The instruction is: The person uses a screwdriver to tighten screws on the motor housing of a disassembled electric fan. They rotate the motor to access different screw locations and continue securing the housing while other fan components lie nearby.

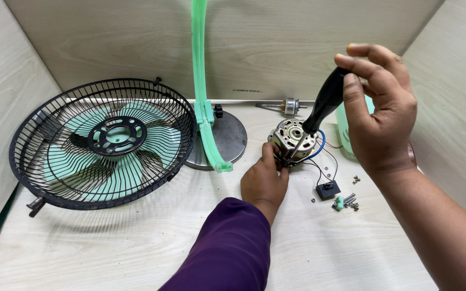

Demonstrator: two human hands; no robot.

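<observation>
Motor of the fan sits bare on the pale wooden tabletop, out of its housing, just right of centre. Fingers of the left hand pinch its lower left edge and steady it, while the right hand closes around the black handle of a screwdriver whose shaft comes down onto the motor's face. Blue, black and red wires trail from the motor toward 4 o'clock, to a small black switch block.

Loose screws and a small green knob lie just beyond the block, so, as I judge it, stripping down is well along: the black wire guard with its green blades lies apart at 9 o'clock, the round metal base with the green stand at 11 o'clock, a small shaft part at 12 o'clock. What looks left is the motor's own fastening.
</observation>
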